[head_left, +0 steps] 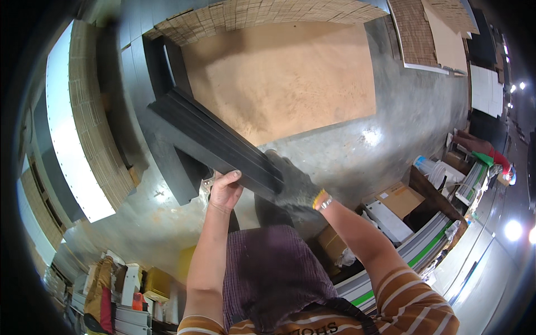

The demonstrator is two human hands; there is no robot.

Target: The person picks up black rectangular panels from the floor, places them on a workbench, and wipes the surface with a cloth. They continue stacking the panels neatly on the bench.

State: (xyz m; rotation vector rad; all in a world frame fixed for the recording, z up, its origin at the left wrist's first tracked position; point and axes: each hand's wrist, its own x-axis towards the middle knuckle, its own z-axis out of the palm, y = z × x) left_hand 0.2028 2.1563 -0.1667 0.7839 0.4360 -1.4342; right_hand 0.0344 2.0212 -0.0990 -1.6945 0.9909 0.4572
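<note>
A bundle of long black panel strips [206, 137] runs diagonally from upper left to the middle. My right hand [290, 184], in a dark work glove, is closed round its near end. My bare left hand [224, 188] holds the bundle's near-side edge, thumb on top and fingers underneath, partly hidden. A small light metallic-looking piece [208, 183] shows beside the left fingers; I cannot make out what it is. The bundle's far end overlaps a stack of dark boards [137, 72], and I cannot tell whether it rests on them.
A large brown sheet [290, 78] covers the grey floor [357, 137] ahead. Stacked cardboard [95, 111] stands at left, with more cardboard [413, 33] at far right. Boxes [399, 199] and long metal profiles [430, 243] lie at right. Another person [486, 151] is at the far right.
</note>
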